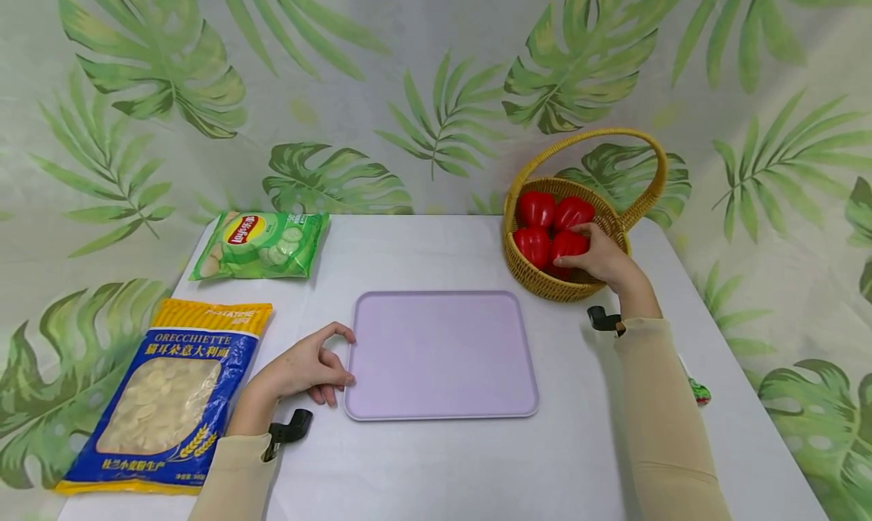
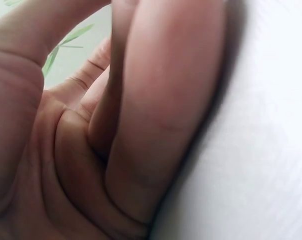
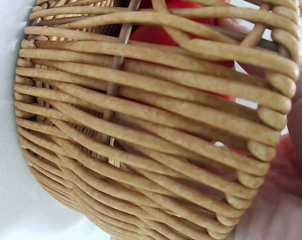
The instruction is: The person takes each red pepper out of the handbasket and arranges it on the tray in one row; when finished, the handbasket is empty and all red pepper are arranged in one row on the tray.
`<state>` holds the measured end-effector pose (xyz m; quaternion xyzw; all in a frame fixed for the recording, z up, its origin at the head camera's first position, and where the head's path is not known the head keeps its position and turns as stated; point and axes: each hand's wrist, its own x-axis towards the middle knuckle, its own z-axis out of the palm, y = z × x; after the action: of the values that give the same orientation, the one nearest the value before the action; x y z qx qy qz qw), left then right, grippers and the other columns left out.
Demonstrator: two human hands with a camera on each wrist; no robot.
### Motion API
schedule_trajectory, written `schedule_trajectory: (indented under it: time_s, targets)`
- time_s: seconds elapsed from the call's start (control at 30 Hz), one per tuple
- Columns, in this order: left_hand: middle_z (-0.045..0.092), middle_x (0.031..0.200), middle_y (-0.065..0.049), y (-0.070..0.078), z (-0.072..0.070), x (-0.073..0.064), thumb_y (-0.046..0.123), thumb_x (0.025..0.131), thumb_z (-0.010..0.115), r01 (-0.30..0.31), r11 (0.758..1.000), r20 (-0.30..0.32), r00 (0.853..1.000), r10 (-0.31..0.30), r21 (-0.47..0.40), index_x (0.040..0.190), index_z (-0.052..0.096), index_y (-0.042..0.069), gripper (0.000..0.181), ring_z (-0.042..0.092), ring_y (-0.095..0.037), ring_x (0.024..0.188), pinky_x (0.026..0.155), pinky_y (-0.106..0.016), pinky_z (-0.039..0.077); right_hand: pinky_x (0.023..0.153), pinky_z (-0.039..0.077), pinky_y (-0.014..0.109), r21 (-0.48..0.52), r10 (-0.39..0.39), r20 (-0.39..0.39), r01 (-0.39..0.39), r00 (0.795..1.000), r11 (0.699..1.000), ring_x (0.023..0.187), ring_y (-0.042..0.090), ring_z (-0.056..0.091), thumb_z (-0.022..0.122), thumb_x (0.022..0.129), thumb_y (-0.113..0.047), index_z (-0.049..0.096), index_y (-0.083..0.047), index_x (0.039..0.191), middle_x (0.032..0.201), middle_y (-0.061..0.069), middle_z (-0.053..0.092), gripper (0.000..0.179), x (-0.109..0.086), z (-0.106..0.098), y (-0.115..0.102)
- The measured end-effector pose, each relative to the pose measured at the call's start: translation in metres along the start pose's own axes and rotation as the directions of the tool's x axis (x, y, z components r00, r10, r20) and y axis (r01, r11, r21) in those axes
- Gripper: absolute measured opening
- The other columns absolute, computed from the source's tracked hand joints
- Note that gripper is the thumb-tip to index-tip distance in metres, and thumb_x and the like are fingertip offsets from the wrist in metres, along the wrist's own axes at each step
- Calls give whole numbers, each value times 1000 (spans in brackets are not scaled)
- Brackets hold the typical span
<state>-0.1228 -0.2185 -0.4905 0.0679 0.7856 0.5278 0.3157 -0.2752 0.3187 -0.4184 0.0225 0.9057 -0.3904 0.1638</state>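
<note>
At least four red peppers (image 1: 537, 210) sit in the wicker basket (image 1: 541, 282), beyond the lilac tray (image 1: 441, 354) and to its right. Our right hand (image 1: 606, 260) lies over the basket's rim and grips one pepper (image 1: 567, 243), with thumb and fingers curved round its sides; wicker hides part of that hold from the right wrist view. Our left hand (image 1: 303, 364) touches the tray's left edge, thumb and forefinger spread apart, pinching nothing that we can see. We judge each pepper light and fairly firm, with a glossy skin likely to slip under bare fingertips. We would take hold round the widest part, thumb opposite fingers, with moderate pressure so that thin walls do not dent, and keep clear of the others close beside it.
</note>
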Motion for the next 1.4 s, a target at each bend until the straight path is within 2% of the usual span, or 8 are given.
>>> schedule_trajectory:
  time_s: [0.27, 0.43, 0.63, 0.77, 0.9, 1.07, 1.27, 1.4]
  targets:
    - [75, 78, -8, -2, 0, 0, 18, 91, 84, -6, 1000, 7, 1000, 5, 12, 139, 45, 12, 62, 74, -23, 59, 52, -29, 59, 126, 30, 67, -27, -4, -44, 2, 999, 1000, 153, 53, 28, 78, 97, -32, 17, -2, 166, 168, 33, 24, 96, -7, -1, -1]
    - [76, 79, -8, -2, -1, 1, 18, 92, 83, -12, 1000, 10, 1000, 12, 20, 138, 46, 12, 60, 74, -24, 59, 51, -29, 59, 124, 36, 67, 5, -19, -84, 20, 996, 1000, 150, 52, 33, 79, 97, -32, 16, -4, 166, 167, 33, 26, 97, -15, -4, -3]
    - [76, 79, -8, -2, -1, 1, 18, 92, 83, -12, 1000, 12, 1000, 11, 21, 138, 46, 12, 59, 74, -23, 59, 51, -29, 59, 119, 42, 66, 47, -69, -126, 76, 990, 996, 149, 53, 37, 80, 96, -35, 14, -6, 167, 169, 32, 26, 101, -29, -3, -7]
    - [76, 78, -8, -3, -1, 2, 18, 92, 83, -13, 1000, 14, 1000, 12, 22, 138, 45, 12, 59, 74, -22, 58, 51, -28, 59, 117, 46, 66, 85, -109, -149, 123, 983, 989, 150, 52, 36, 81, 95, -33, 15, -9, 168, 171, 27, 25, 101, -41, 2, -19]
    - [76, 79, -8, -3, -2, 2, 17, 92, 83, -14, 1000, 17, 1000, 13, 17, 138, 45, 12, 59, 74, -22, 58, 51, -28, 59, 113, 50, 65, 109, -154, -163, 173, 974, 979, 149, 48, 38, 82, 94, -29, 20, -11, 167, 170, 22, 29, 97, -55, 12, -39]
    - [76, 79, -8, -2, -2, 1, 17, 93, 82, -12, 1000, 14, 1000, 12, 17, 138, 45, 12, 59, 74, -21, 59, 51, -28, 59, 110, 53, 64, 103, -207, -142, 222, 968, 970, 147, 45, 41, 83, 92, -27, 26, -16, 164, 167, 19, 36, 92, -67, 31, -65]
    - [76, 78, -8, -1, -1, 1, 17, 93, 82, -11, 1000, 18, 1000, 11, 17, 138, 45, 12, 58, 74, -21, 59, 52, -28, 59, 109, 54, 63, 103, -258, -91, 266, 962, 958, 144, 42, 45, 85, 91, -27, 35, -18, 159, 160, 16, 44, 86, -67, 62, -89]
    - [76, 78, -7, 0, 0, 0, 17, 93, 82, -11, 1000, 18, 1000, 11, 17, 138, 45, 12, 58, 74, -21, 59, 52, -28, 59, 110, 54, 62, 118, -318, -62, 324, 946, 939, 144, 41, 47, 86, 88, -23, 39, -15, 157, 158, 15, 46, 83, -64, 82, -101]
